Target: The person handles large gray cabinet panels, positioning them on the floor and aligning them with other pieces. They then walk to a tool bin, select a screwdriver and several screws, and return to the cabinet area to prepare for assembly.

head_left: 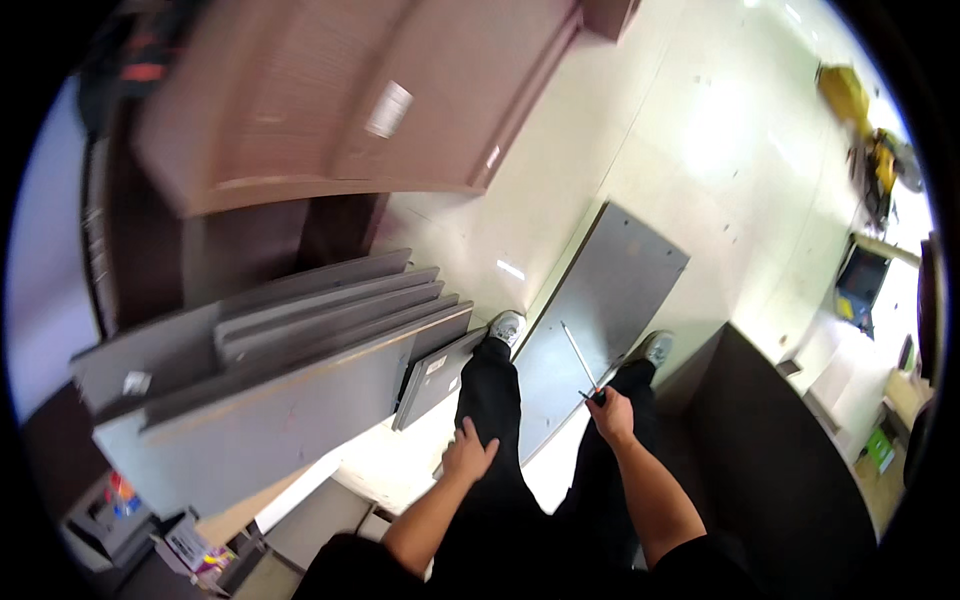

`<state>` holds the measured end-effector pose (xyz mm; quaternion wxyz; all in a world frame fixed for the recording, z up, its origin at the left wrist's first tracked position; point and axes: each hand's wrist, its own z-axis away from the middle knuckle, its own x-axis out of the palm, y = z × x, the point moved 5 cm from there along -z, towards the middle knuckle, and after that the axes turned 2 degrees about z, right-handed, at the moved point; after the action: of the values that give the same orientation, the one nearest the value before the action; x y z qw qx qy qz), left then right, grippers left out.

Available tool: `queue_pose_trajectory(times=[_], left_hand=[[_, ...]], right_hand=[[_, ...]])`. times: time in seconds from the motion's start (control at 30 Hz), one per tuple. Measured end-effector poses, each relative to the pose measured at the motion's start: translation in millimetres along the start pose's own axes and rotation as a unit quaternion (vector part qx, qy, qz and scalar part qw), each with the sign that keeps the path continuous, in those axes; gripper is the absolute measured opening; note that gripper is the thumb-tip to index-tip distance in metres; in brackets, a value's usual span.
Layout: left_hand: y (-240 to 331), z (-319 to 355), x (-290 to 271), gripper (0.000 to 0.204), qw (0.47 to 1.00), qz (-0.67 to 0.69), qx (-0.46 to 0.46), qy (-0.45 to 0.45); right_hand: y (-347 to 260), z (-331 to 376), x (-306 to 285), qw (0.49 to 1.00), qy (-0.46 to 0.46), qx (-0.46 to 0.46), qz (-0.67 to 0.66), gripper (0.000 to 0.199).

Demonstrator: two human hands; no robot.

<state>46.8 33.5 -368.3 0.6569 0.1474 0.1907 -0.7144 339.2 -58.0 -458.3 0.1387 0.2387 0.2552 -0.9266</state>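
My right hand (613, 416) is closed round the dark handle of a long-shafted screwdriver (579, 352), whose thin pale shaft slants up and left over a flat grey board (628, 268). A small dark bit sticks out beside the handle; I cannot make out what it is. The board lies on the floor between my shoes, with a few small holes near its edges. My left hand (468, 456) hangs in front of my left thigh with its fingers apart, holding nothing.
Several grey panels (290, 400) stand on edge at my left. Beyond them is a large brown cabinet piece (330, 100) with a white label. A dark curved panel (770, 440) stands at my right. Yellow tools (884, 165) and a black case (862, 285) lie at the far right.
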Motion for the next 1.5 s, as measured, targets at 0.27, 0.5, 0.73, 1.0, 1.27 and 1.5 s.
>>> queue_pose_trajectory(times=[0.27,0.5,0.73,1.0,1.27,1.5], left_hand=[[39,136,-104,0.026,0.872,0.415,0.245,0.083],[-66,85,18,0.032,0.948,0.284,0.089,0.116],[-126,-52,-108,0.036,0.965,0.184,0.184,0.013],[-119,36,-540,0.018,0.697,0.496,0.321,0.406],[-204,96,-624,0.029,0.549,0.377,0.173,0.726],[-243,90,-593,0.048,0.614,0.349,0.055,0.706]], right_hand=[[-31,52,-318,0.961,0.238,-0.127,-0.064,0.014],[212,43,-403,0.952,0.241,0.178,0.067,0.017],[147,94,-293,0.943,0.262,0.099,-0.178,0.028],[-295,132,-273,0.94,0.21,-0.17,0.206,0.022],[-540,141,-269,0.949,0.106,-0.264,0.134,0.01],[-654,134,-204,0.832,-0.063,-0.496,0.24,0.009]])
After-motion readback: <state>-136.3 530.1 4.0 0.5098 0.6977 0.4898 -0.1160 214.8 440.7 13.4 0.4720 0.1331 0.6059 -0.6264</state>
